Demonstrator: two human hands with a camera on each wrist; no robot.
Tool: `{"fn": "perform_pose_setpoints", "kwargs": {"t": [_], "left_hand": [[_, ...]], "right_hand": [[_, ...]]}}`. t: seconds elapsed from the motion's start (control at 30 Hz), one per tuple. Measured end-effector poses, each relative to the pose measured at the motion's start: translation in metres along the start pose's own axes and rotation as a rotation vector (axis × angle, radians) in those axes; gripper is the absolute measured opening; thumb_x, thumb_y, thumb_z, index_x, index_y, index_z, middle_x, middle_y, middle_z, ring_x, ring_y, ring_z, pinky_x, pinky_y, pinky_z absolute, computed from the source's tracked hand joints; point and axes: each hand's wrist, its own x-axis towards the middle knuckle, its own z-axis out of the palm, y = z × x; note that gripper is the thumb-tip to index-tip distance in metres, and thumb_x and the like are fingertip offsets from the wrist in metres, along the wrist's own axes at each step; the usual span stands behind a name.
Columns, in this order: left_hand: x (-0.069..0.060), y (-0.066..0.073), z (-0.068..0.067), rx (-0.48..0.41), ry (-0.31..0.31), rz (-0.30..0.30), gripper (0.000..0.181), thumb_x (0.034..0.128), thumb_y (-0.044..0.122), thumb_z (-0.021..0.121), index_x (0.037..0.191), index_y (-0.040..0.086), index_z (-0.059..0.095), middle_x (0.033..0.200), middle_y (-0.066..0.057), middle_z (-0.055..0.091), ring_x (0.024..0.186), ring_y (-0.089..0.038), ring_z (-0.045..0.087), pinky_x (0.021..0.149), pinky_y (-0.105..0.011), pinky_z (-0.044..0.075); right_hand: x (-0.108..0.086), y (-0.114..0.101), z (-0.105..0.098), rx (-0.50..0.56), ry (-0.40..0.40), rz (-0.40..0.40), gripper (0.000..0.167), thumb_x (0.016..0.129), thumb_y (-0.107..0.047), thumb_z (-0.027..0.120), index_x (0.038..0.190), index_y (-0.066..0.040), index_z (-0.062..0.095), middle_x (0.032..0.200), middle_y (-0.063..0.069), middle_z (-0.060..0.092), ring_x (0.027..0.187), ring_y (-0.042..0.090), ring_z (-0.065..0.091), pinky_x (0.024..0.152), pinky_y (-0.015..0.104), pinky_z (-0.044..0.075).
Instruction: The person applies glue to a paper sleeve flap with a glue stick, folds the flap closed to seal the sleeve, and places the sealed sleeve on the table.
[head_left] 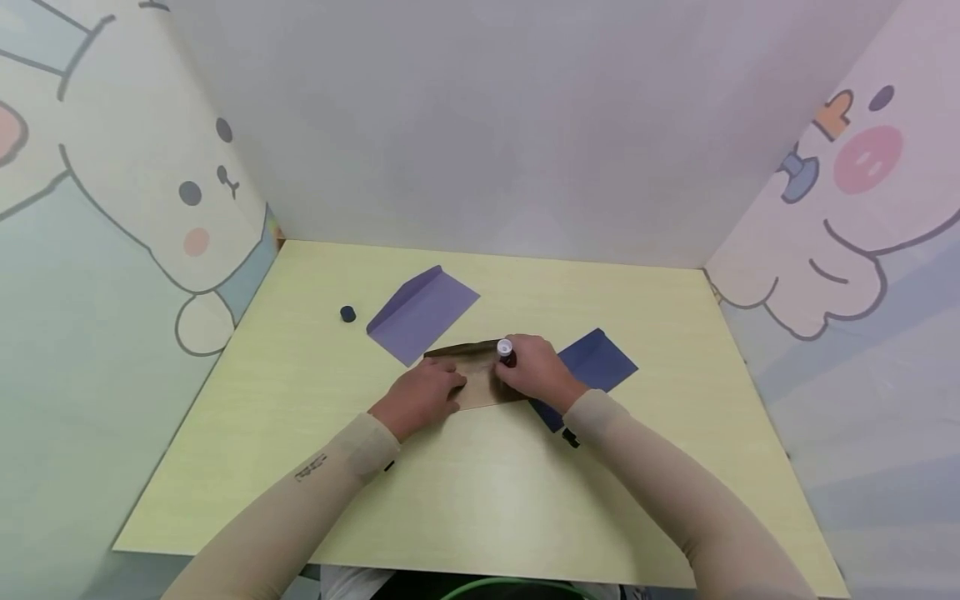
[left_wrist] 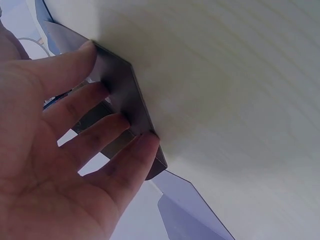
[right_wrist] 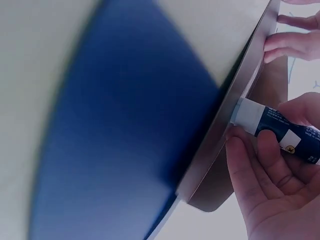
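Note:
A brown envelope (head_left: 480, 385) lies on the table between the two hands, its dark flap unfolded along the far side. My left hand (head_left: 422, 393) rests on its left part; in the left wrist view the fingertips (left_wrist: 146, 142) press on the paper, fingers mostly straight. My right hand (head_left: 542, 371) grips a glue stick (head_left: 505, 348) near the envelope's right end. The right wrist view shows the glue stick (right_wrist: 280, 127), dark blue with a white collar, held by thumb and fingers, its white end against the brown envelope (right_wrist: 227, 112). The glue tip itself is hidden.
A purple envelope (head_left: 427, 317) with its flap raised lies beyond the left hand. Partly under the right hand and forearm is a dark blue envelope (head_left: 600, 362). A small dark cap (head_left: 347, 314) stands at the left. Walls border the table (head_left: 480, 500) at the back and sides.

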Motion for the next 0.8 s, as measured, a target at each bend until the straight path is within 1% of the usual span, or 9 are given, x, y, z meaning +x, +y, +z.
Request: {"fn": "perform_pose_setpoints", "kwargs": {"t": [0.23,0.4,0.5,0.63,0.8], "left_hand": [[0.001,0.001,-0.002,-0.009,-0.019,0.004,0.027,0.1077,0.024,0.09,0.131,0.01,0.085,0.126,-0.011,0.078,0.13,-0.039,0.072,0.117,-0.054,0.063],[0.001,0.0,-0.002,-0.016,-0.019,0.007,0.026,0.1077,0.023,0.089,0.13,0.01,0.085,0.125,-0.01,0.078,0.129,-0.039,0.073,0.116,-0.054,0.063],[0.001,0.0,-0.002,-0.01,-0.016,0.015,0.025,0.1071,0.023,0.09,0.128,0.011,0.085,0.123,-0.01,0.077,0.126,-0.037,0.073,0.114,-0.053,0.063],[0.001,-0.001,-0.001,0.007,-0.003,0.025,0.024,0.1064,0.022,0.09,0.127,0.011,0.085,0.121,-0.009,0.078,0.123,-0.036,0.074,0.114,-0.052,0.063],[0.0,-0.001,-0.003,0.011,0.003,0.022,0.023,0.106,0.021,0.09,0.127,0.011,0.086,0.12,-0.009,0.078,0.122,-0.035,0.074,0.115,-0.052,0.062]], "right_hand": [[-0.002,0.006,-0.002,0.0,0.015,0.007,0.019,0.106,-0.02,0.077,0.091,-0.015,0.066,0.084,0.001,0.064,0.076,0.016,0.057,0.075,0.035,0.049],[-0.003,0.008,-0.002,0.026,0.027,0.014,0.015,0.106,-0.021,0.078,0.095,-0.015,0.071,0.087,0.002,0.069,0.078,0.016,0.061,0.077,0.037,0.054],[-0.005,0.011,-0.001,0.066,0.036,0.024,0.01,0.106,-0.023,0.081,0.1,-0.016,0.077,0.092,0.002,0.077,0.082,0.016,0.068,0.08,0.04,0.06],[-0.007,0.015,-0.001,0.142,0.048,0.038,0.011,0.106,-0.026,0.085,0.109,-0.016,0.083,0.102,0.003,0.086,0.092,0.018,0.078,0.088,0.044,0.067],[-0.012,0.02,-0.004,0.243,0.048,0.068,0.015,0.107,-0.028,0.087,0.117,-0.016,0.086,0.114,0.006,0.09,0.107,0.022,0.084,0.095,0.045,0.07]]}}
